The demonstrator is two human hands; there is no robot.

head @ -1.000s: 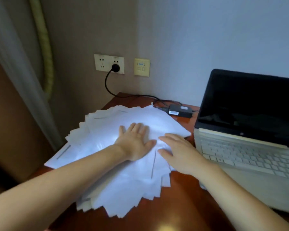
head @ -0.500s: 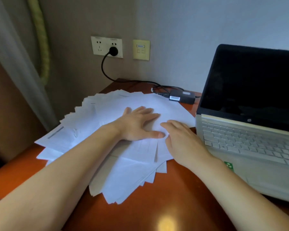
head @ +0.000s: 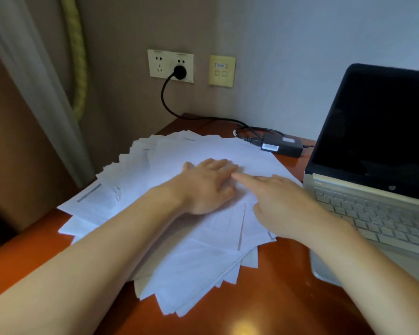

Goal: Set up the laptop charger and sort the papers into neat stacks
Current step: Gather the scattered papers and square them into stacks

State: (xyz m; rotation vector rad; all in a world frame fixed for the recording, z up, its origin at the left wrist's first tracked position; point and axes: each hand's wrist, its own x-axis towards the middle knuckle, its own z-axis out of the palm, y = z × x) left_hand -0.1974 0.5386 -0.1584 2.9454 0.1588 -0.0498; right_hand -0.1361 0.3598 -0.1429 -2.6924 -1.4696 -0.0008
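Mid-frame, the left hand (head: 208, 187) is lying flat on the fanned papers (head: 140, 170), probably pinning them for squaring. The right hand (head: 283, 206), fingers loose, is touching the top sheet, grasping nothing. The charger (head: 282, 146) is sitting above them, plugged into the socket (head: 165, 66).
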